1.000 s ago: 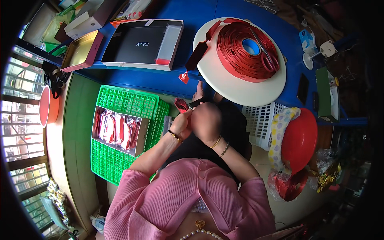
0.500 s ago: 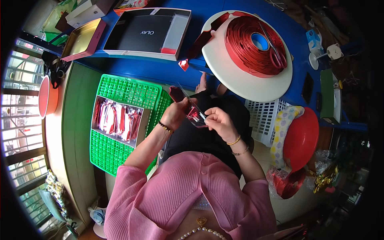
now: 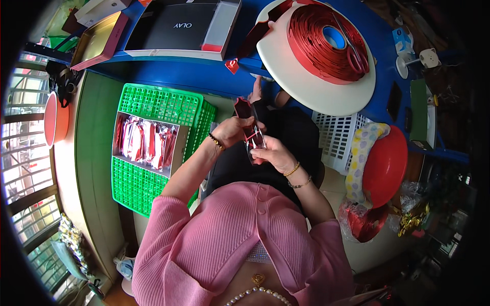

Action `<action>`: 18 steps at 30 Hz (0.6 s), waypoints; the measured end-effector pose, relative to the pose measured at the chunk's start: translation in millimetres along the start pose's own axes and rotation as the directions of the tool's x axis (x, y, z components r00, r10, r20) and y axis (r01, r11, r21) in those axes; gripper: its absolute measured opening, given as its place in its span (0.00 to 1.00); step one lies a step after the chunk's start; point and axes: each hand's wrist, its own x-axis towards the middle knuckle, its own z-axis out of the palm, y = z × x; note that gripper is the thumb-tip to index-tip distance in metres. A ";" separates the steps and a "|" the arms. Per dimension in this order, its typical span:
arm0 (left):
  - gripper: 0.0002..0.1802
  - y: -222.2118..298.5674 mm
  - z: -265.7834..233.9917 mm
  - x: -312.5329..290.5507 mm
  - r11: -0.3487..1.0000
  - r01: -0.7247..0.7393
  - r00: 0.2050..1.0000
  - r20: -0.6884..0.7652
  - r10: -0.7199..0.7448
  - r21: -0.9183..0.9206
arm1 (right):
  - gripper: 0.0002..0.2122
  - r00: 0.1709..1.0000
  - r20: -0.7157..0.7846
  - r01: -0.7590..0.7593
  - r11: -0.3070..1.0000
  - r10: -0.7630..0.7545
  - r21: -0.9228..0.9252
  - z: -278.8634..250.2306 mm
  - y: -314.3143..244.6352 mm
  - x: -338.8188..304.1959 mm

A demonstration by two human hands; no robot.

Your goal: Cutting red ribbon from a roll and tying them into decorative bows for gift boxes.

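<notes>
Over my lap I hold a clear plastic packet [image 3: 243, 108] with folded dark red ribbon in it. My left hand [image 3: 236, 129] is closed on its middle, the thumb lying across the front. My right hand [image 3: 274, 154] pinches the lower end between thumb and fingers. The packet stands nearly upright, its top edge pointing away from me. Left of my hands, a carton [image 3: 176, 153] full of similar red packets [image 3: 145, 142] rests on an upturned-looking green plastic basket [image 3: 138, 191].
A large roll of red ribbon [image 3: 311, 46] with scissors [image 3: 354, 56] on it lies on a white round disc [image 3: 306, 97], above the blue table [image 3: 178, 76]. Open boxes [image 3: 176, 53] stand at the back left. At right are a white basket [image 3: 332, 135] and a red basin [image 3: 388, 166].
The packet has turned more upright and moved slightly right. My right hand has shifted from its side edge to grip the lower end. The view has tilted slightly.
</notes>
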 end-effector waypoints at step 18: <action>0.08 -38.1 -15.0 -23.8 0.909 0.132 0.962 -0.271 -0.022 0.396 | 0.19 0.684 -0.288 0.101 0.478 -0.670 -0.873 -5.6 22.8 1.5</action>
